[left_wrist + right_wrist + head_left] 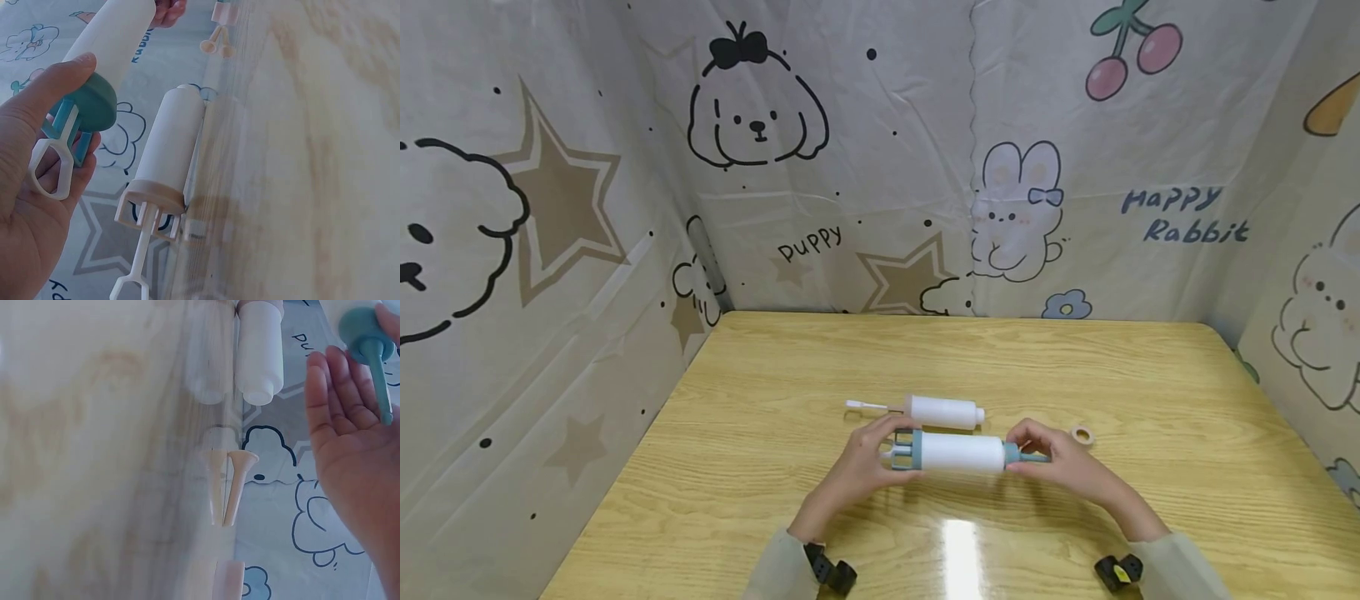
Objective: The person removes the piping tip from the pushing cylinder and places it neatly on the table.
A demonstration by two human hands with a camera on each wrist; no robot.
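Observation:
A syringe (962, 451) with a white barrel and teal ends lies level between both hands over the table. My left hand (868, 458) grips its plunger end, thumb on the teal collar (94, 103) and fingers around the far side. A white loop handle (47, 159) sticks out close to the collar. With the thumb and fingers, my right hand (1063, 458) holds the opposite end at the teal cap (362, 331), whose narrow nozzle (379, 387) points away from the barrel. Just behind lies a second syringe (942, 412), white with a beige collar, its plunger drawn out.
On the wooden table (760, 433), a small beige ring-shaped piece (1082, 435) lies beyond the right hand. A beige flared nozzle (240, 487) rests near the second syringe's tip. Printed cloth (895, 125) walls the back and sides.

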